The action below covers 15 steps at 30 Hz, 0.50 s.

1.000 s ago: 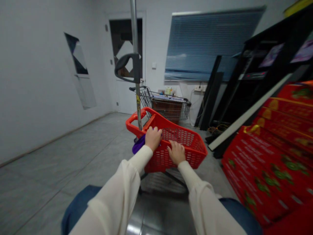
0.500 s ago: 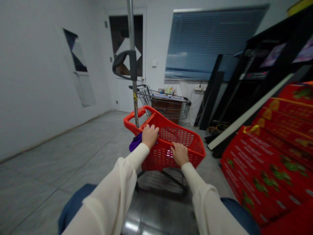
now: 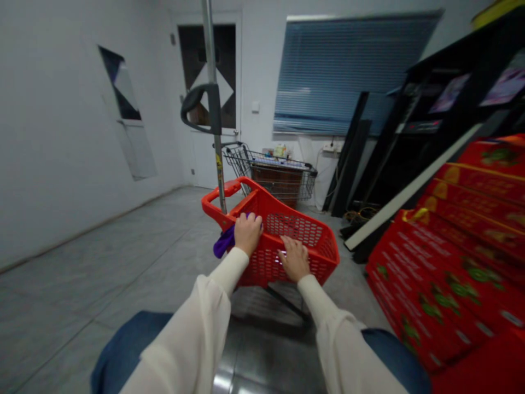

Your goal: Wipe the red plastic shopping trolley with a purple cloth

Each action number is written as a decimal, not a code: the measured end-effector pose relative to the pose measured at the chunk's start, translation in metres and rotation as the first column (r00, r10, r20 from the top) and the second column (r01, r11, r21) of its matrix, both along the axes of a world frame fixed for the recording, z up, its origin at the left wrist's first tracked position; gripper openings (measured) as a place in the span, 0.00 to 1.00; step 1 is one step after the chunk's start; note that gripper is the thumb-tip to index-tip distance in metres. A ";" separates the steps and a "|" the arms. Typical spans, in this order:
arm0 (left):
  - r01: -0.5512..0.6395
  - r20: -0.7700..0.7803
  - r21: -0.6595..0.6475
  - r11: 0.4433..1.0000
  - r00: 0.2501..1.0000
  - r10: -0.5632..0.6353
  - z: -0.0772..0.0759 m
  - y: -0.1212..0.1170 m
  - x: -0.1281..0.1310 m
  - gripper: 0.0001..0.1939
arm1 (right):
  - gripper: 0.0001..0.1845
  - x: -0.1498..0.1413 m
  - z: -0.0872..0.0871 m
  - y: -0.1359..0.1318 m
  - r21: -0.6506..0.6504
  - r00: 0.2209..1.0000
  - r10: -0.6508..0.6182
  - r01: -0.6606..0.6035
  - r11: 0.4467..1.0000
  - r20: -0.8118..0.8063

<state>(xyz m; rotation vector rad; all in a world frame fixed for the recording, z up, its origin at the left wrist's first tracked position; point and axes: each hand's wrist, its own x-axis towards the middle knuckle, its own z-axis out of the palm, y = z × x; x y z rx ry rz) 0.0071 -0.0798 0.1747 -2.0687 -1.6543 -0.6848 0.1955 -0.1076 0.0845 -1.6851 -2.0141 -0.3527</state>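
Observation:
A small red plastic shopping cart (image 3: 295, 219) with perforated sides stands in front of me. My left hand (image 3: 248, 232) is closed on a purple cloth (image 3: 223, 242) at the cart's near rim, and the cloth's loose end hangs out to the left. My right hand (image 3: 295, 259) rests against the near side of the basket, fingers stretched up to the rim and thumb apart. At the cart's handle end rises a metal pole (image 3: 210, 49) with a dark grey loop grip (image 3: 200, 108) on it.
Stacked red boxes (image 3: 447, 273) rise at the right. Beyond the red cart stands a black wire shopping cart (image 3: 303, 183). Dark panels (image 3: 353, 164) and a pale board (image 3: 410, 189) lean at the back right. A white wall (image 3: 53, 137) runs along the left.
The cart and both hands sit slightly further left in view. My right hand's fingers lie flatter along the basket side. My left hand keeps hold of the purple cloth.

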 end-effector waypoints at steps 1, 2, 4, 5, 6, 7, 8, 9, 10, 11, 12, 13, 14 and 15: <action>0.025 -0.005 -0.018 1.000 1.000 -0.026 -0.005 -0.002 0.009 0.13 | 0.25 -0.002 0.000 -0.001 -0.001 1.000 -0.002 0.002 1.000 -0.001; 0.059 -0.013 -0.038 0.998 0.998 -0.060 -0.009 -0.004 0.017 0.13 | 0.24 -0.003 0.000 -0.002 0.001 1.000 -0.012 0.012 1.000 -0.005; 0.131 -0.032 -0.078 0.988 0.991 -0.134 -0.013 -0.005 0.029 0.14 | 0.24 -0.005 0.002 -0.004 0.006 0.999 -0.044 0.044 0.999 -0.011; 0.158 -0.044 -0.097 0.983 0.986 -0.163 -0.013 -0.005 0.030 0.13 | 0.24 -0.006 0.003 -0.004 0.005 0.998 -0.058 0.058 0.998 -0.013; 0.174 -0.060 -0.113 0.978 0.982 -0.181 -0.010 -0.003 0.027 0.13 | 0.24 -0.006 0.005 -0.005 0.000 0.998 -0.062 0.062 0.998 -0.011; 0.173 -0.075 -0.123 0.977 0.980 -0.183 -0.006 -0.001 0.022 0.12 | 0.24 -0.006 0.007 -0.006 -0.006 0.998 -0.059 0.059 0.998 -0.007; 0.156 -0.086 -0.124 0.980 0.982 -0.167 -0.001 0.002 0.014 0.11 | 0.24 -0.005 0.009 -0.007 -0.012 0.999 -0.052 0.052 0.999 -0.001; 0.125 -0.088 -0.113 0.986 0.987 -0.135 0.004 0.005 0.004 0.11 | 0.23 -0.004 0.011 -0.008 -0.014 0.999 -0.049 0.050 0.999 0.004; 0.087 -0.081 -0.096 0.992 0.992 -0.095 0.009 0.007 -0.006 0.11 | 0.23 -0.002 0.013 -0.010 -0.011 0.998 -0.058 0.058 0.998 0.006; 0.051 -0.067 -0.078 0.996 0.996 -0.057 0.012 0.010 -0.014 0.11 | 0.22 0.000 0.014 -0.011 -0.007 0.997 -0.076 0.076 0.997 0.004; 0.026 -0.052 -0.063 0.998 0.998 -0.029 0.014 0.011 -0.021 0.11 | 0.21 0.003 0.014 -0.013 -0.005 0.995 -0.098 0.098 0.995 0.001; 0.013 -0.038 -0.053 0.999 0.999 -0.015 0.013 0.012 -0.024 0.12 | 0.21 0.006 0.013 -0.014 -0.008 0.994 -0.113 0.113 0.994 0.000; 0.015 -0.027 -0.049 0.999 0.999 -0.016 0.011 0.011 -0.024 0.12 | 0.21 0.009 0.012 -0.015 -0.013 0.993 -0.121 0.121 0.993 0.001; 0.029 -0.020 -0.050 0.998 0.999 -0.030 0.007 0.009 -0.020 0.12 | 0.21 0.012 0.011 -0.016 -0.018 0.993 -0.121 0.121 0.992 0.004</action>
